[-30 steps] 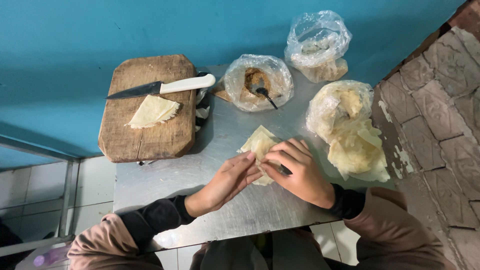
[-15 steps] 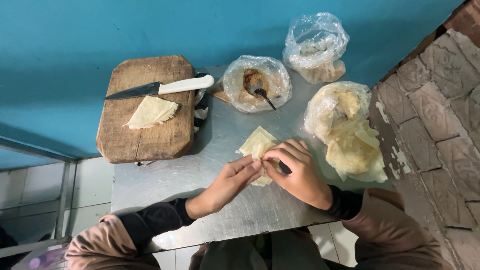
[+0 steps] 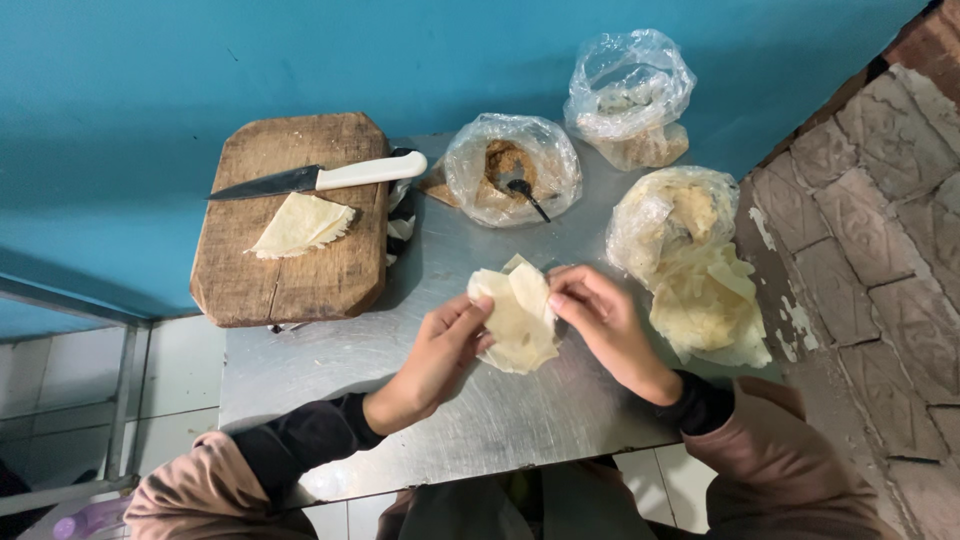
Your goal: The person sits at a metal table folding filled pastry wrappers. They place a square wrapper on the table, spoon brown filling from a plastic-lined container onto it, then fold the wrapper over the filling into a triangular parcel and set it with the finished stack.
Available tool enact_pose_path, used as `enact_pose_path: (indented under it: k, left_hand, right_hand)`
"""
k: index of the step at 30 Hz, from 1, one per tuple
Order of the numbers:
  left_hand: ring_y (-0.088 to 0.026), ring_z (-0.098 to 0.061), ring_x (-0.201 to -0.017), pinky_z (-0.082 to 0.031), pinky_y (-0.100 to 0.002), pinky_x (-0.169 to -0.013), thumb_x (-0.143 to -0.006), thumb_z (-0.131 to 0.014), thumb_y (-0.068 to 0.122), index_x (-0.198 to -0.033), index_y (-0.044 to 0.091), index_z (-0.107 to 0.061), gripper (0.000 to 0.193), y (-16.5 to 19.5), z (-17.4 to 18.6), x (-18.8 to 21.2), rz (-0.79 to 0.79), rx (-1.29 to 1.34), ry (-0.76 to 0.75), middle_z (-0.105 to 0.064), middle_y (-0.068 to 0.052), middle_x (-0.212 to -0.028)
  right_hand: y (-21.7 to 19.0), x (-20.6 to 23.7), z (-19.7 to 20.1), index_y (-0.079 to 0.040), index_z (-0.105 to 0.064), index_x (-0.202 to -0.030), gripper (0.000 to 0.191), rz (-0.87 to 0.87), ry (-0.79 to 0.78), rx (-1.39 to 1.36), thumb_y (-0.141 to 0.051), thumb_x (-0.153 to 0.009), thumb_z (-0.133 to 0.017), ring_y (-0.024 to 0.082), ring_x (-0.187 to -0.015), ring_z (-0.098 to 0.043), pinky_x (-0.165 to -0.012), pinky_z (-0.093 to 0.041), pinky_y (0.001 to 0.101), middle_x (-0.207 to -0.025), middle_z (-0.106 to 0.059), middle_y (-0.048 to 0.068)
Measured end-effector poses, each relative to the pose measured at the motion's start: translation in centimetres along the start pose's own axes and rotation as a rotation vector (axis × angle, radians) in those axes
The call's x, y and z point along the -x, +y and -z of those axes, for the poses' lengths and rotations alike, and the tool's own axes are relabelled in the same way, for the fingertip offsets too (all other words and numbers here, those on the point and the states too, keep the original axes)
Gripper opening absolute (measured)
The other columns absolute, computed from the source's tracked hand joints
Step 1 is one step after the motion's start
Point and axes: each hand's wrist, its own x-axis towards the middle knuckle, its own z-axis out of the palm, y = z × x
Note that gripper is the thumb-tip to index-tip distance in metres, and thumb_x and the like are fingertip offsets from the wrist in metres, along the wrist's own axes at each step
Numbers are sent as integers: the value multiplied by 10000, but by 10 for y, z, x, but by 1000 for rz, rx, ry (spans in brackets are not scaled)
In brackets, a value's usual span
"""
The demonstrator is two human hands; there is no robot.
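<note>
Both my hands hold a thin pale pastry sheet (image 3: 518,318) over the steel table (image 3: 330,365). My left hand (image 3: 435,355) pinches its left edge with thumb and fingers. My right hand (image 3: 600,320) grips its right edge. The sheet is spread between them, folded into a rough cone or pocket shape. Just to the right lies a clear plastic bag with a stack of more pale sheets (image 3: 700,290).
A wooden cutting board (image 3: 290,220) at the back left carries a white-handled knife (image 3: 325,178) and a triangular pastry piece (image 3: 300,224). A bag of brown filling with a spoon (image 3: 512,170) and another clear bag (image 3: 630,95) stand behind. A brick wall (image 3: 880,230) is right.
My hands have moved apart, opening up the sheet that they covered before. My right hand has lifted off the top of it to its right edge.
</note>
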Motion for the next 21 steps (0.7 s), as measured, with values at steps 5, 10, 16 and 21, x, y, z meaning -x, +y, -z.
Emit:
enact_pose_path:
  k: [5,10,16,21]
  left_hand:
    - [-79,-632,-948,-499,-247,-809,-1074,-544,219,-1241,3,-628,285,7,2,-3,-68,83,75,-693,-31,-1130]
    - [-120,-644,-1013,-522,-297,-914,-1053,-499,169,-1196,34,-603,223,10,6,-4,-168,136,141,-680,-42,-1121]
    - [-129,-616,-781,-505,-301,-707,-993,-521,264,-1215,54,-623,322,19,5,3,-140,132,73,-623,-37,-871]
    - [-78,-597,-755,-490,-256,-620,-955,-659,293,-1284,106,-639,380,16,-13,12,81,-65,-18,-642,3,-927]
  right_hand:
    - [8,-5,12,-3,-601,-1119,126,-78,52,-293,-90,-1029,-612,112,-977,-594,-887,-481,276,-1052,-625,34]
    - [7,-10,15,-2,-596,-1121,139,-103,99,-422,-113,-1042,-567,137,-981,-609,-903,-485,304,-1058,-649,55]
    - [6,-10,16,-2,-578,-1120,117,-35,120,-502,-96,-1053,-556,157,-1023,-631,-937,-499,333,-1071,-649,74]
    - [10,-5,15,-11,-562,-1114,100,-16,14,-430,-80,-1042,-572,165,-1028,-647,-956,-522,337,-1083,-663,81]
